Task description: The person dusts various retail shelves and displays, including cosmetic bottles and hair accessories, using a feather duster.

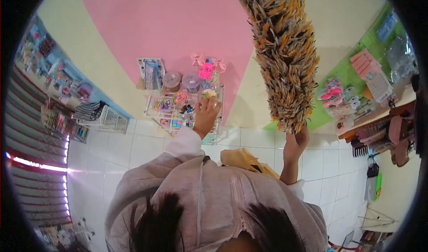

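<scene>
1. The duster [287, 58] is extending lengthwise forward from the right grip [297, 141], which is clasping its near end.
2. The white rack [222, 93] is standing leftward, nearer the left grip [206, 113].
3. That hand is covering a container [208, 92]; whether it's pinching, I cannot tell.

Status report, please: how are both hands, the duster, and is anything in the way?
Right hand: gripping feather duster, held up. Left hand: at white rack, grip unclear. Tubs stand close beyond left hand.
</scene>
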`<state>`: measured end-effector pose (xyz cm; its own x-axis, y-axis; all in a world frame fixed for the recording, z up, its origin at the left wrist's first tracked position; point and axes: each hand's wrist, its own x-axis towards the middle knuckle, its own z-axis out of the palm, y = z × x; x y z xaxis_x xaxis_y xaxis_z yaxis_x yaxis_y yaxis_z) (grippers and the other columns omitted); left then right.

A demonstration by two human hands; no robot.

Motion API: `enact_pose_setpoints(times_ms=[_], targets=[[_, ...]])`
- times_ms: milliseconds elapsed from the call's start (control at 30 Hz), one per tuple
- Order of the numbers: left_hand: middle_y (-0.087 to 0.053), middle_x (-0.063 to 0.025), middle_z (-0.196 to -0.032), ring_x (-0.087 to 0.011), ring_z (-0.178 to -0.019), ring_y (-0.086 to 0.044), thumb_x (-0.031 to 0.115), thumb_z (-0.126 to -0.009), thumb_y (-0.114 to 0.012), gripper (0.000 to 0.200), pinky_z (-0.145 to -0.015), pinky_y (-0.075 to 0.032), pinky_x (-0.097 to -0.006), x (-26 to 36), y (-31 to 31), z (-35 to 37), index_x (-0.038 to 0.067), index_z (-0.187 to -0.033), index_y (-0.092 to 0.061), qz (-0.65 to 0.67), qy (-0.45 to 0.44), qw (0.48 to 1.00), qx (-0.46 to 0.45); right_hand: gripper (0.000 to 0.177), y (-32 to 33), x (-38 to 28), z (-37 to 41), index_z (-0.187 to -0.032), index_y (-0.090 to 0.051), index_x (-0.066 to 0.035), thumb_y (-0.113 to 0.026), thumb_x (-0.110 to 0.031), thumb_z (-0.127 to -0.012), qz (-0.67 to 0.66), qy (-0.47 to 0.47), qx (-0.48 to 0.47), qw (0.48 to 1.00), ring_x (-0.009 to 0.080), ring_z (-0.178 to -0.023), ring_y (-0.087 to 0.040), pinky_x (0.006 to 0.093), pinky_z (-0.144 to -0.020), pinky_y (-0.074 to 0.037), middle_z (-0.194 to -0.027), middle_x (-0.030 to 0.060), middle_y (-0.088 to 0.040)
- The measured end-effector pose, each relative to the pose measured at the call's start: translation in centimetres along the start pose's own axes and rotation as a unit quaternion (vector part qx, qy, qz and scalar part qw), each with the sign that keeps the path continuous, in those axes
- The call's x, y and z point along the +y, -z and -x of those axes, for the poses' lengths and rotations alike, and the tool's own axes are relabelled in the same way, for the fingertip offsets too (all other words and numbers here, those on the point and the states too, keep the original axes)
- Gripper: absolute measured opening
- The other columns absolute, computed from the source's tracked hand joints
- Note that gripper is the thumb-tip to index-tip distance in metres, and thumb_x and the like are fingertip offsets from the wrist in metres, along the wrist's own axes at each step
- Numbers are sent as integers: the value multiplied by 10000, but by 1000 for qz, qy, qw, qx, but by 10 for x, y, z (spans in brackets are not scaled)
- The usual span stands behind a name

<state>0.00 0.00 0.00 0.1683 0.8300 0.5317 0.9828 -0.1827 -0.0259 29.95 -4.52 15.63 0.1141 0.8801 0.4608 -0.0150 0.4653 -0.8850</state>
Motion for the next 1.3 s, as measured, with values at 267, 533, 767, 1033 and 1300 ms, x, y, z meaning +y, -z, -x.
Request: enact_pose_setpoints(times_ms=[267, 533, 767, 1033, 1300], targets=[[-457, -94, -1290, -283, -1199, -420, 124, -787, -577, 460, -923, -340, -538, 18, 1, -16, 181, -1241, -535, -19, 55, 998, 14, 317, 24, 23, -28, -1185, -541, 51, -583, 6, -874, 0, -44, -20, 999, 134, -997, -566, 267, -883, -434, -1119, 85, -616], [-438, -118, -1306, -303, -1202, -410, 111, -749, -610, 546, -943, -323, -546, 20, 14, -24, 156, -1281, -495, 21, 79, 997, -6, 350, 35, 44, -30, -1178, -544, 57, -587, 57, -830, -40, -110, -38, 992, 136, -992, -577, 266, -883, -439, -1099, 86, -625], [-350, -188, -1374, -370, -1238, -353, 262, -725, -727, 671, -981, -274, -559, 2, 27, 11, 154, -1324, -444, 132, 202, 955, 173, 322, 33, 48, -23, -1149, -565, 55, -568, 65, -828, -44, -129, -93, 986, 125, -957, -572, 263, -868, -444, -1055, 65, -626], [-370, -236, -1370, -415, -1280, -314, 313, -708, -787, 467, -996, -288, -520, -36, 19, 64, 87, -1061, -582, 55, 299, 952, 33, 344, 14, 41, 2, -1137, -567, 60, -544, 93, -795, -52, -128, -126, 982, 127, -972, -569, 266, -869, -444, -1059, 69, -626], [-394, -252, -1344, -425, -1172, -440, 260, -732, -790, 401, -953, -389, -457, -83, 8, 82, 32, -1003, -601, 260, 241, 931, 85, 333, -30, 9, 36, -1140, -577, 42, -576, 71, -809, -11, -127, -101, 987, 119, -958, -579, 261, -859, -448, -1050, 57, -637]])
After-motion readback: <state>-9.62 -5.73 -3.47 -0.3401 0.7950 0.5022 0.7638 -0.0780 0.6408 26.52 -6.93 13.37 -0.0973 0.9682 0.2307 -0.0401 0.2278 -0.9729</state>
